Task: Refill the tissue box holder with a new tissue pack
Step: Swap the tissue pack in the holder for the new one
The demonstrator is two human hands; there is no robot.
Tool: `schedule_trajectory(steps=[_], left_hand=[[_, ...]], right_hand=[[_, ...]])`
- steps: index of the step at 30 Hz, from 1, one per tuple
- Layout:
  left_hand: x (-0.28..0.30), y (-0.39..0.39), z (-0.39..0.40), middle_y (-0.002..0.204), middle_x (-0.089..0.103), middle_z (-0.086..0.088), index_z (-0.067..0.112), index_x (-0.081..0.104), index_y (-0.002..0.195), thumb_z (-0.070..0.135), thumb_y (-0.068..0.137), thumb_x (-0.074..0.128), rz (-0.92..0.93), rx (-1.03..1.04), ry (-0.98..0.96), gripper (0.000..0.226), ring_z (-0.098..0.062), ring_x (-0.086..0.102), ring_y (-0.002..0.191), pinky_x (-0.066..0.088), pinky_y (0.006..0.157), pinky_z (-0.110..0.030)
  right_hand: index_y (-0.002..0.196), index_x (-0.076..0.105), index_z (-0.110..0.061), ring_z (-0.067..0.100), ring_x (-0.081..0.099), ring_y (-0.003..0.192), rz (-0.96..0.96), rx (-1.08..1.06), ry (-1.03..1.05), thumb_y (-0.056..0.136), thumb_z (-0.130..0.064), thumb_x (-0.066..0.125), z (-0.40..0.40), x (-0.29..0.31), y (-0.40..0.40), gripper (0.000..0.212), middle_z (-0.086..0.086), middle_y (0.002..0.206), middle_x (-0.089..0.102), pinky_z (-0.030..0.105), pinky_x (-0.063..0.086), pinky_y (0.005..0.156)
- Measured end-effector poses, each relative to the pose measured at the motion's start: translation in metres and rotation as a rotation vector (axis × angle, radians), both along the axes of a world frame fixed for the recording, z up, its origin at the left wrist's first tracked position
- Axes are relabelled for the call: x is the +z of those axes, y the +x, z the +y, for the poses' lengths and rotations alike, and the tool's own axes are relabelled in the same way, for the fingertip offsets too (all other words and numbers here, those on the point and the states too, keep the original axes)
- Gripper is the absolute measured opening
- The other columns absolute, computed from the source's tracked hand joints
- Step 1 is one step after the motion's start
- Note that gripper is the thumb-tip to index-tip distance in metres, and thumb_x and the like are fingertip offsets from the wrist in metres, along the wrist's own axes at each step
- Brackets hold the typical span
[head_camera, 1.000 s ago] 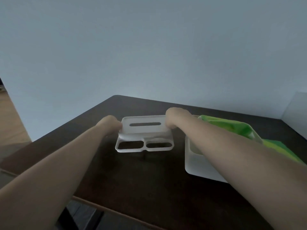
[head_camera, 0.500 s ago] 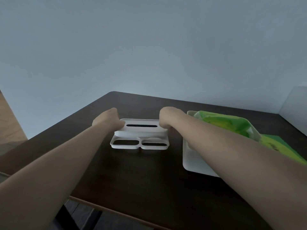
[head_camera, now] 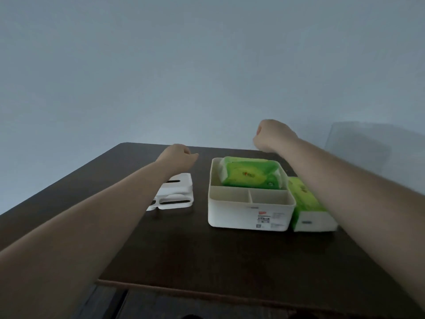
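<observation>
While both arms reach out over the dark worktop (head_camera: 207,254), neither hand holds anything. Left hand (head_camera: 178,157) hovers past the lid's far edge, fingers curled into a loose fist, empty grip. Right hand (head_camera: 271,135) is raised higher, above the far right part of the worktop, also a closed fist with nothing in it.

White lid (head_camera: 178,192) lies flat on the worktop, left of the holder, well apart from it. It has one slot on the raised top part and two oval cutouts in the near part; left forearm hides its left end.

White holder (head_camera: 248,212) sits open near worktop centre, label stickers on its near wall. Inside it has one long far compartment and two small near compartments. Green pack (head_camera: 250,174) lies in the far compartment, slightly tilted, its top above the rim. The two near compartments look bare.

Second pack (head_camera: 308,206), green top with white end, lies on the worktop just beside the holder's right wall, seems to touch it; right forearm covers part of it.

Plain pale wall behind. Pale grey object (head_camera: 368,146) at far right, can't tell what it is.
</observation>
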State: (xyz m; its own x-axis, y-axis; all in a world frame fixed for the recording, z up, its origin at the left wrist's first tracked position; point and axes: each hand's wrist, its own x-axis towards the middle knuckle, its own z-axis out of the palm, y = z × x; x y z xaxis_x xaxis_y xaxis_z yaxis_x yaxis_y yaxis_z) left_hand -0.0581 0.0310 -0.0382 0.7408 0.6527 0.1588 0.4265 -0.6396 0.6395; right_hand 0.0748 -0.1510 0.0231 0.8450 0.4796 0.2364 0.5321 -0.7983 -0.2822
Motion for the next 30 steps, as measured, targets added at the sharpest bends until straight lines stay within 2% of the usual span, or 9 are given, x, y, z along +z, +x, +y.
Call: schedule_trajectory(steps=[4, 8, 12, 14, 17, 20, 23, 27, 30], left_hand=[[0.012, 0.019, -0.035, 0.080, 0.058, -0.004, 0.013, 0.061, 0.077, 0.058, 0.083, 0.048, 0.003, -0.027, -0.038, 0.047, -0.023, 0.054, 0.076, 0.046, 0.074, -0.032], [0.017, 0.032, -0.058, 0.091, 0.062, -0.001, 0.008, 0.063, 0.097, 0.068, 0.082, 0.041, 0.127, -0.039, 0.104, 0.066, -0.026, 0.062, 0.094, 0.048, 0.079, -0.035], [0.013, 0.035, -0.066, 0.102, 0.060, 0.005, 0.027, 0.045, 0.125, 0.071, 0.075, 0.051, 0.145, -0.111, 0.253, 0.067, -0.023, 0.060, 0.100, 0.049, 0.081, -0.035], [0.013, 0.037, -0.065, 0.105, 0.059, 0.005, 0.034, 0.046, 0.130, 0.064, 0.073, 0.062, 0.178, -0.195, 0.257, 0.066, -0.021, 0.059, 0.101, 0.049, 0.088, -0.035], [0.010, 0.042, -0.061, 0.099, 0.064, 0.001, 0.028, 0.066, 0.113, 0.044, 0.078, 0.069, 0.208, -0.232, 0.268, 0.038, -0.016, 0.055, 0.089, 0.047, 0.078, -0.028], [0.008, 0.046, -0.057, 0.081, 0.061, 0.011, 0.019, 0.074, 0.099, 0.029, 0.082, 0.068, 0.118, -0.233, 0.244, 0.021, -0.016, 0.059, 0.091, 0.045, 0.077, -0.026], [0.011, 0.050, -0.055, 0.073, 0.059, 0.015, 0.012, 0.076, 0.089, 0.022, 0.081, 0.069, 0.002, -0.241, 0.182, 0.014, -0.014, 0.058, 0.084, 0.044, 0.073, -0.024], [0.019, 0.061, -0.065, 0.068, 0.061, 0.007, 0.010, 0.072, 0.082, 0.018, 0.082, 0.071, -0.221, -0.220, -0.012, 0.008, -0.009, 0.054, 0.064, 0.044, 0.056, -0.014], [0.027, 0.063, -0.061, 0.066, 0.061, 0.004, 0.015, 0.070, 0.073, 0.019, 0.081, 0.072, -0.347, -0.212, -0.193, 0.010, -0.011, 0.052, 0.058, 0.045, 0.062, -0.022]], right_hand=[[0.121, 0.057, -0.008, 0.033, 0.060, 0.106, 0.112, -0.079, -0.190, 0.087, -0.027, 0.052, -0.051, -0.020, 0.013, 0.039, 0.014, 0.126, 0.061, 0.033, 0.048, 0.085], [0.132, 0.051, -0.006, 0.030, 0.060, 0.111, 0.215, -0.120, -0.387, 0.091, -0.028, 0.053, -0.086, -0.035, 0.012, 0.047, 0.013, 0.132, 0.057, 0.029, 0.044, 0.075], [0.146, 0.038, -0.013, 0.029, 0.050, 0.128, 0.342, -0.095, -0.505, 0.091, -0.042, 0.055, -0.101, -0.042, 0.006, 0.065, 0.010, 0.147, 0.045, 0.039, 0.044, 0.094], [0.148, 0.034, -0.016, 0.028, 0.049, 0.129, 0.342, -0.067, -0.539, 0.089, -0.049, 0.055, -0.103, -0.044, 0.006, 0.071, 0.008, 0.148, 0.044, 0.038, 0.043, 0.096], [0.150, 0.030, -0.018, 0.029, 0.050, 0.127, 0.355, -0.048, -0.543, 0.087, -0.049, 0.057, -0.101, -0.045, 0.010, 0.075, 0.009, 0.147, 0.044, 0.037, 0.043, 0.088], [0.151, 0.025, -0.020, 0.031, 0.048, 0.127, 0.392, -0.055, -0.478, 0.085, -0.047, 0.059, -0.099, -0.052, 0.018, 0.079, 0.010, 0.148, 0.041, 0.038, 0.042, 0.084], [0.154, 0.012, -0.024, 0.034, 0.047, 0.127, 0.384, -0.073, -0.450, 0.080, -0.052, 0.064, -0.100, -0.067, 0.025, 0.094, 0.012, 0.149, 0.038, 0.043, 0.045, 0.095], [0.153, 0.006, -0.033, 0.040, 0.040, 0.131, 0.363, -0.120, -0.418, 0.070, -0.058, 0.068, -0.108, -0.086, 0.042, 0.107, 0.018, 0.152, 0.030, 0.052, 0.042, 0.104], [0.152, 0.009, -0.034, 0.040, 0.041, 0.130, 0.382, -0.117, -0.381, 0.069, -0.055, 0.069, -0.109, -0.085, 0.045, 0.105, 0.018, 0.150, 0.032, 0.052, 0.043, 0.103]])
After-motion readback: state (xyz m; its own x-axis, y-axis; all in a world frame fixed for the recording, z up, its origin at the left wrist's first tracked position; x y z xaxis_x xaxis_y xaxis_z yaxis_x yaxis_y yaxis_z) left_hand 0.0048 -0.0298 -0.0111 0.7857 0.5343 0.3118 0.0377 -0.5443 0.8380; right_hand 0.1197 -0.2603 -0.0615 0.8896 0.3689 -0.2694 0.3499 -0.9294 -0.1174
